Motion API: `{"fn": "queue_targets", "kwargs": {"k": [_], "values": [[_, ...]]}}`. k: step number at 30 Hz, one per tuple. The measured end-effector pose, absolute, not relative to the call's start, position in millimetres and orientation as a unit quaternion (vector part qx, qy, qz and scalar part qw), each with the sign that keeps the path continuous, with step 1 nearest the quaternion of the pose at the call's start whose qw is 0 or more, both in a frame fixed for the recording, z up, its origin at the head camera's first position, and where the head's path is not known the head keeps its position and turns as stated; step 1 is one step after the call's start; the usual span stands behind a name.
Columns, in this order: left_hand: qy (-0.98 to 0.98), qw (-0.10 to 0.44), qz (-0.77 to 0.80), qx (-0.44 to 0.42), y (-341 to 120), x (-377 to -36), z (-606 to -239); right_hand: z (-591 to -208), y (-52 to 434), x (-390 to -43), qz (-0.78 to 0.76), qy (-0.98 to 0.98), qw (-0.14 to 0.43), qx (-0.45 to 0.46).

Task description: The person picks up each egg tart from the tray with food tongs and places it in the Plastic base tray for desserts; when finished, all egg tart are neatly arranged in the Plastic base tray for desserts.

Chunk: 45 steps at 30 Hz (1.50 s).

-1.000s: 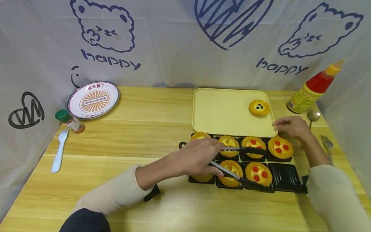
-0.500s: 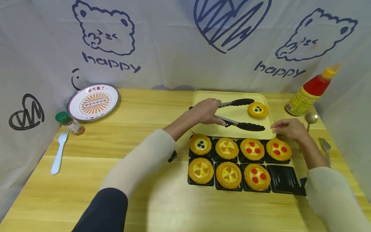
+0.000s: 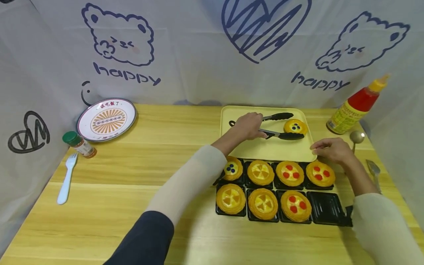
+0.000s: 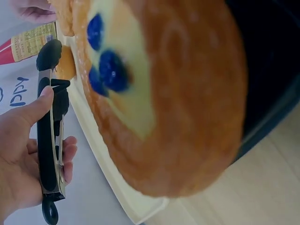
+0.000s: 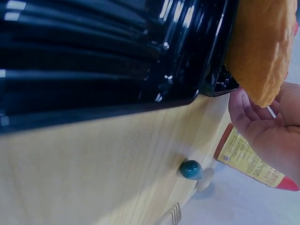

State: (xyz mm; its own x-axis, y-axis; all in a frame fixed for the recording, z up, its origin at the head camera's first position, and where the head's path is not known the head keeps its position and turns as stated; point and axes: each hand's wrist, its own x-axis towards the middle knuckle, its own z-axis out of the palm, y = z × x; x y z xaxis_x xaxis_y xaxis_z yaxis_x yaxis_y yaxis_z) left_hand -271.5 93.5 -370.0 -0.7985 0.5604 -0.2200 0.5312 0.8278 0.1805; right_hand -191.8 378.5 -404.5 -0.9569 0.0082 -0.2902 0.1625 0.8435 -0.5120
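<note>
My left hand (image 3: 249, 126) holds a pair of black-tipped tongs (image 3: 276, 133) over the yellow tray (image 3: 258, 151); the left wrist view shows the fingers round the tongs' handles (image 4: 47, 140). The parted tips flank an egg tart with blueberries (image 3: 296, 127) at the tray's right end. Whether they touch it I cannot tell. At the tray's front right corner, my right hand (image 3: 332, 150) pinches the rim. In front of the tray, egg tarts (image 3: 260, 172) topped with fruit sit in black plastic cups (image 3: 324, 208), in two rows; the front right cup has no tart.
A sauce bottle (image 3: 356, 106) stands behind my right hand, with a spoon (image 3: 357, 137) and a fork (image 3: 374, 169) at the right edge. Far left are a plate (image 3: 107, 119), a green-capped spice jar (image 3: 79, 144) and a pale blue fork (image 3: 67, 178). Cloth walls enclose the table.
My left hand has carried the tongs from above the cupped tarts back over the tray, then right, so the tips now straddle the blueberry tart. My right hand has stayed at the tray corner.
</note>
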Motion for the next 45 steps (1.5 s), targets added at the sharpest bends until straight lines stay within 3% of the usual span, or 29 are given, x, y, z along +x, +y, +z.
{"fn": "queue_targets", "kwargs": {"k": [12,25,34,45], "values": [[0.946,0.108,0.037,0.305,76.4,-266.2,-354.7,-403.3,376.6,-191.3,-0.266,0.953,0.142,0.041],[0.914,0.045,0.051,0.399,28.3,-215.1,-335.9,-404.3,390.4,-189.7,-0.240,0.960,0.144,-0.006],[0.886,0.073,0.059,0.455,28.7,-173.2,-332.9,-401.6,387.7,-190.3,-0.245,0.966,0.084,-0.025],[0.850,0.109,0.018,0.515,61.2,-130.7,-336.1,-404.4,389.3,-189.3,-0.226,0.971,0.059,-0.059]]}}
